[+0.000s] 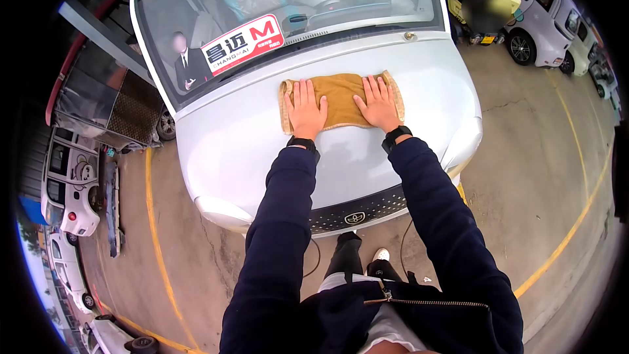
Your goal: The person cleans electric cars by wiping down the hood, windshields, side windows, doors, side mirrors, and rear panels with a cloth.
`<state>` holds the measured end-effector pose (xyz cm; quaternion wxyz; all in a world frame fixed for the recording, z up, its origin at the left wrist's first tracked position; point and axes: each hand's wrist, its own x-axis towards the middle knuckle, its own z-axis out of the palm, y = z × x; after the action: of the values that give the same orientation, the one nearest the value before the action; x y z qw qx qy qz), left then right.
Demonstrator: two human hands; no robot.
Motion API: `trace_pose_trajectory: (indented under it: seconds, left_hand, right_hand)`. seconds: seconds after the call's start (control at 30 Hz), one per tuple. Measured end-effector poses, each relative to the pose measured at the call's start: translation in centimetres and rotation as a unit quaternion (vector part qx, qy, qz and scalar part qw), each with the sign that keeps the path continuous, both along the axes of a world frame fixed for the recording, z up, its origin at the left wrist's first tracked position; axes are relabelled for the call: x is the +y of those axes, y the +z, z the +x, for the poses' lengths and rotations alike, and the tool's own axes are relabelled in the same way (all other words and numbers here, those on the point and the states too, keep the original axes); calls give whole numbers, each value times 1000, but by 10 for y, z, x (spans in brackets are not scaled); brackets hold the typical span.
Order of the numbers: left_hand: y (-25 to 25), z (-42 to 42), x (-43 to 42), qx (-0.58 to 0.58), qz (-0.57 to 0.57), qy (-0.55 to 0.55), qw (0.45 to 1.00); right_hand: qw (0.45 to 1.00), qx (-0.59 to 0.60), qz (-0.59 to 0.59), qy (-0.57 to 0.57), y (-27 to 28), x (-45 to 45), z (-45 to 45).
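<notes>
Left hand [306, 110]: lying spread on cloth [344, 99], left end
Right hand [381, 106]: lying spread, right end
Hood [229, 151]: leaving room around cloth edges

"昌迈", "CHANGMAI" and "M" on a windshield sign [243, 44]
</notes>
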<state>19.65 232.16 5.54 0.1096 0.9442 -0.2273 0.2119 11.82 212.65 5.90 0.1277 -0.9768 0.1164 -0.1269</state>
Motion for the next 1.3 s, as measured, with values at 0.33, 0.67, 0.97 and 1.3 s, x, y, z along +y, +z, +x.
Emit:
trace_pose_trajectory:
  seconds: [0.33, 0.67, 0.97, 1.3]
  left_hand:
    - [-33, -131, 6, -46, 21, 24, 998]
    - [-46, -166, 2, -46, 25, 54, 997]
    - [-36, -168, 4, -33, 28, 32, 999]
    - [-41, -166, 8, -40, 23, 11, 999]
  right_hand:
    - [995, -101, -9, 19, -54, 7, -121]
    - [991, -128, 4, 30, -66, 7, -144]
    - [994, -105, 2, 43, -67, 6, -146]
    - [997, -65, 11, 31, -61, 9, -145]
